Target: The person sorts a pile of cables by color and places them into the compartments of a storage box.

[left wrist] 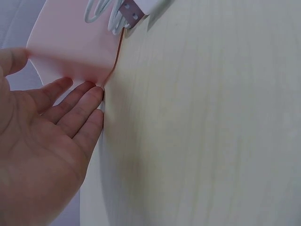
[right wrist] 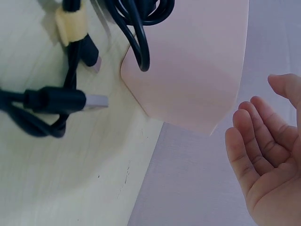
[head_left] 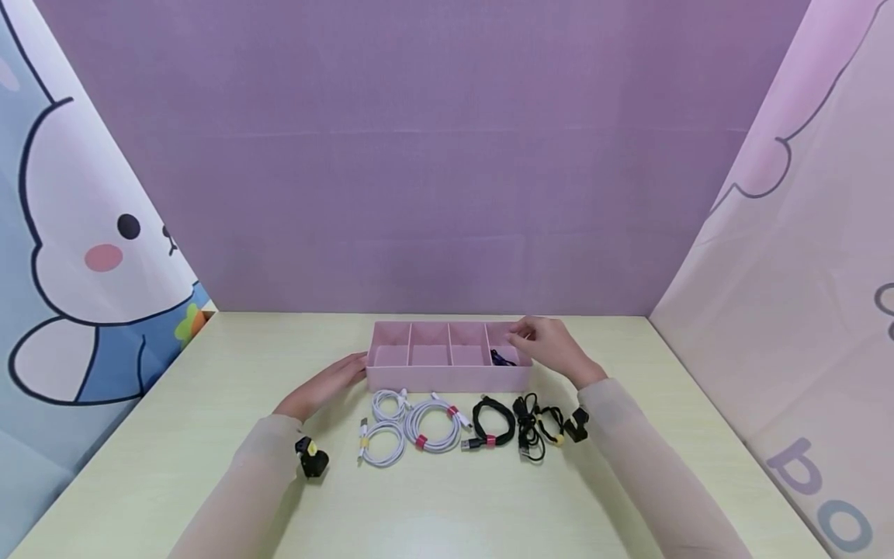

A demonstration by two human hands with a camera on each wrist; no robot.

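Note:
A pink organizer box (head_left: 447, 379) with a row of compartments stands on the table. My left hand (head_left: 334, 382) touches its left end; in the left wrist view, the fingertips (left wrist: 96, 94) rest against the end wall, with the thumb at the upper edge. My right hand (head_left: 552, 344) is over the rightmost compartment, its fingers loosely bent and holding nothing in the right wrist view. A dark cable (head_left: 500, 359) lies inside that compartment. In front of the box are coiled white cables (head_left: 434, 447), a black cable with a red tie (head_left: 494, 401) and more black cables (head_left: 528, 423).
The pale wooden table (head_left: 447, 512) extends to both sides of the box. A purple backdrop (head_left: 433, 194) rises behind it. Printed cloths hang left (head_left: 115, 178) and right (head_left: 789, 310). A small black camera sits on each wrist.

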